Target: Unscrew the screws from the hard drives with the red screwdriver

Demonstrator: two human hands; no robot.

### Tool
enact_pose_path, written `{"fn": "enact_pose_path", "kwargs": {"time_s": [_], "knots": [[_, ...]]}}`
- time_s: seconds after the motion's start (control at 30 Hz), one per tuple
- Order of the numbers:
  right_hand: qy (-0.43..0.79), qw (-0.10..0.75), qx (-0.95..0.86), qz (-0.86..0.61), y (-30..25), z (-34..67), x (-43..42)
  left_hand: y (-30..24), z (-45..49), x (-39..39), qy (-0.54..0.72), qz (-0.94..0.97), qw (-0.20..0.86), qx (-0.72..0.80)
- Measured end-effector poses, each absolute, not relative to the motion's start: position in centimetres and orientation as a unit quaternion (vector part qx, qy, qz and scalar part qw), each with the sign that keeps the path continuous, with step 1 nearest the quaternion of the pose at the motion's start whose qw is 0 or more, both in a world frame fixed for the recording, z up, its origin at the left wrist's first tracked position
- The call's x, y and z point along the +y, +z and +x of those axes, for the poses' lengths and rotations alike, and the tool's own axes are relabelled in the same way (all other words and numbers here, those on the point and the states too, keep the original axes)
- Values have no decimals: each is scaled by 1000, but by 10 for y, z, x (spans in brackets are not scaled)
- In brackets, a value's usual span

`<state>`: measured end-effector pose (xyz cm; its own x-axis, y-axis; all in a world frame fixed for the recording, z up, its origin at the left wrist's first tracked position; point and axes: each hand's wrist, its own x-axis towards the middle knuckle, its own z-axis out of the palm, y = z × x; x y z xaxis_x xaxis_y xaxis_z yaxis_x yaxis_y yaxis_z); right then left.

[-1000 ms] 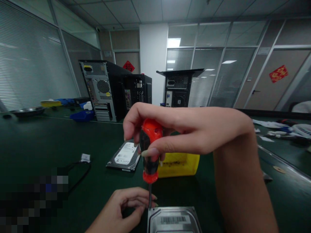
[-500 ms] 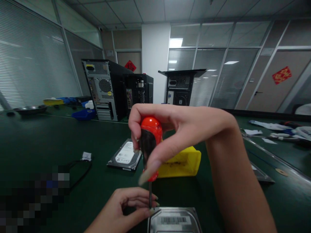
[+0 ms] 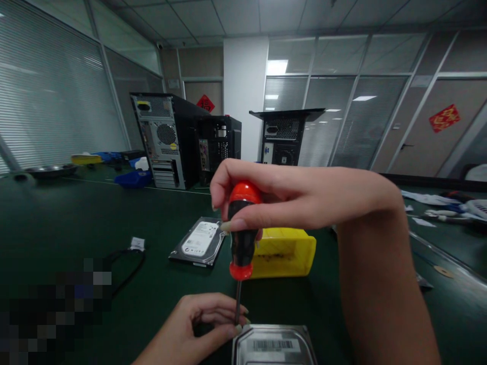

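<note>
My right hand (image 3: pixel 300 195) is closed around the top of a red and black screwdriver (image 3: pixel 242 238), which stands upright with its tip at the upper left corner of a silver hard drive (image 3: pixel 274 345) at the bottom edge of view. My left hand (image 3: pixel 194 329) pinches the screwdriver's metal shaft just above the drive's corner. The drive carries a barcode label and is cut off by the frame.
A second hard drive (image 3: pixel 200 242) lies on the green table (image 3: pixel 76 223) behind, next to a yellow bin (image 3: pixel 283 252). A black cable (image 3: pixel 129 263) lies at the left. Open computer towers (image 3: pixel 167 139) stand at the back, with blue bins beside them.
My right hand has turned the screwdriver handle, its fingers rolling from a downward-pointing thumb back to a level grip. The left hand and the drive stay put.
</note>
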<state>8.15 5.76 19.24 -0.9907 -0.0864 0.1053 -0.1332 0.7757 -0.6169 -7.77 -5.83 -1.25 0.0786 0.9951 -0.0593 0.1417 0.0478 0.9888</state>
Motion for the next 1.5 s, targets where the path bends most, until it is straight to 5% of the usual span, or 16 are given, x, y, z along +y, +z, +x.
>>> {"fn": "enact_pose_path", "kwargs": {"time_s": [0.3, 0.67, 1.5], "knots": [[394, -30, -909, 131, 199, 88, 47, -17, -80, -57, 436, 539, 487, 532], [316, 59, -936, 141, 191, 70, 57, -15, -81, -58, 432, 532, 488, 540], [357, 35, -927, 114, 190, 75, 62, -10, -79, -59, 434, 537, 458, 560]]}}
